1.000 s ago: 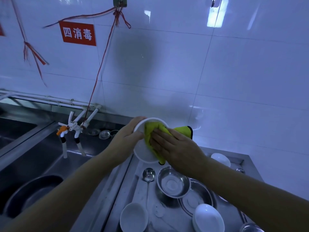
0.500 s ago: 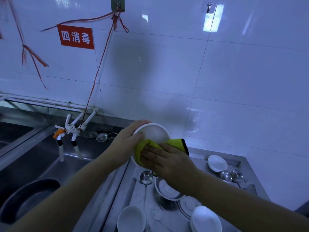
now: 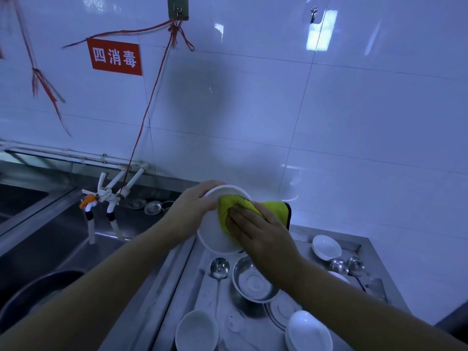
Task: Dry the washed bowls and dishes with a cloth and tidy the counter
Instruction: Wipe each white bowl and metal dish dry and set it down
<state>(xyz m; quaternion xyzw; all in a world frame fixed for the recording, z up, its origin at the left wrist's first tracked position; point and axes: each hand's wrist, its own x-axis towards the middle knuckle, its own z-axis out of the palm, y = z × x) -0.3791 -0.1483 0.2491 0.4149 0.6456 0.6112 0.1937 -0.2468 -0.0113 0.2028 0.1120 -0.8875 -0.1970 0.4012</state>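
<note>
A white plate (image 3: 214,230) is held up on edge above the steel counter (image 3: 372,252). My left hand (image 3: 192,210) grips its upper left rim, thumb on the front. My right hand (image 3: 255,229) presses a yellow-green cloth (image 3: 229,207) with a dark trim flat against the plate's face, fingers straight. Part of the cloth hangs out behind the hand to the right. The plate's right half is hidden by cloth and hand.
Below lie a steel bowl (image 3: 253,281), a steel ladle (image 3: 219,269), white bowls (image 3: 196,331) (image 3: 310,333) (image 3: 326,247) and two more ladles (image 3: 348,266). A sink (image 3: 33,249) with white taps (image 3: 101,201) is at left, holding a dark basin (image 3: 38,292).
The cloth and my right hand slid down the plate and then back up toward its left side. The plate stayed in my left hand, turning slightly.
</note>
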